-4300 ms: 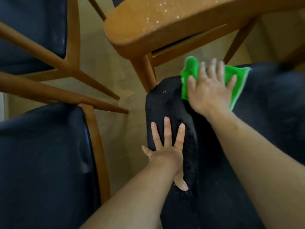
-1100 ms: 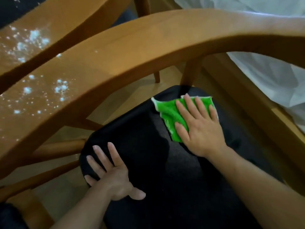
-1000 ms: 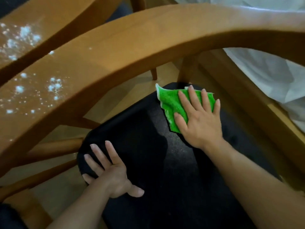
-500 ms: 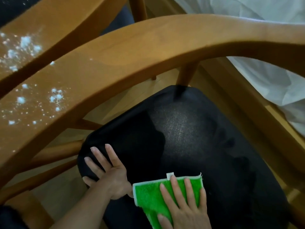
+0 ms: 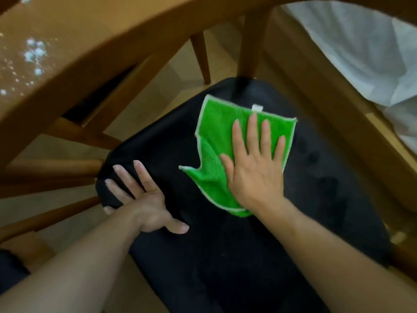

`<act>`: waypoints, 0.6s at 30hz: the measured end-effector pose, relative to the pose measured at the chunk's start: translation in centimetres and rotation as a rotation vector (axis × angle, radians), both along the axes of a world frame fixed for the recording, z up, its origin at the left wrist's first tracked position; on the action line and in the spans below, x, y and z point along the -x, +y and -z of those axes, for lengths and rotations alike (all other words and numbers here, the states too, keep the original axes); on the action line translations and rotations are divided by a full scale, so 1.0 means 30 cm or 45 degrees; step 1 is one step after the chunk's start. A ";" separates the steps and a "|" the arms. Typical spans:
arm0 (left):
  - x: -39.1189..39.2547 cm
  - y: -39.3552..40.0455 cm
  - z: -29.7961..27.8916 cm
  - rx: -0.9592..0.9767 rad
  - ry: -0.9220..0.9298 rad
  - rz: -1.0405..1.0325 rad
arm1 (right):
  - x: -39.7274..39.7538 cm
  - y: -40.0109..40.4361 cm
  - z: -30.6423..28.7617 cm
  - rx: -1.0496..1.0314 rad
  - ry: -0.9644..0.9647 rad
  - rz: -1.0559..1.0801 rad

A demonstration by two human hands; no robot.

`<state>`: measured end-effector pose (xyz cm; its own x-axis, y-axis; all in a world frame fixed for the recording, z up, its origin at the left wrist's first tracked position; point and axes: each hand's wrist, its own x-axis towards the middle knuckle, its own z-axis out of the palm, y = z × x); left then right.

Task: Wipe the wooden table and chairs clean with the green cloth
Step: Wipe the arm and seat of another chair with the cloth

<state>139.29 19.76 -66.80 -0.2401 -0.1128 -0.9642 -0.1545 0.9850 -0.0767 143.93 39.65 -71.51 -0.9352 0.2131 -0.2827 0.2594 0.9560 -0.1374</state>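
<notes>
A person's right hand (image 5: 256, 168), fingers straight, presses a green cloth (image 5: 216, 141) flat mid-seat on a dark chair seat (image 5: 225, 256); the left hand (image 5: 140, 197), fingers spread, rests at its left edge.

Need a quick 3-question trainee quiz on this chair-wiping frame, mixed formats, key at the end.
1. True or false: the right hand presses flat on the green cloth.
2. Where does the left hand rest? A) on the wooden armrest B) on the black seat's left edge C) on the cloth
3. Fill in: white specks sit on the wooden ___ at upper left.

Key: 1 true; 2 B; 3 armrest.
</notes>
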 end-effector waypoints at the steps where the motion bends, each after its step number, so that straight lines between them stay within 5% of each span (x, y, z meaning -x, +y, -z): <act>1: -0.002 -0.001 0.005 0.006 0.009 -0.006 | -0.070 -0.038 -0.001 0.013 -0.003 -0.079; 5: -0.021 -0.009 0.027 0.027 0.044 0.009 | -0.318 -0.135 -0.027 0.122 -0.029 -0.364; 8: -0.024 -0.005 0.036 0.042 0.083 0.005 | -0.243 -0.063 -0.030 0.145 -0.030 -0.481; 14: -0.005 0.009 0.007 0.028 0.025 -0.013 | 0.182 0.175 0.006 -0.037 0.081 0.040; 18: -0.003 0.008 0.000 0.007 -0.002 -0.037 | 0.207 0.085 -0.006 -0.001 0.025 -0.080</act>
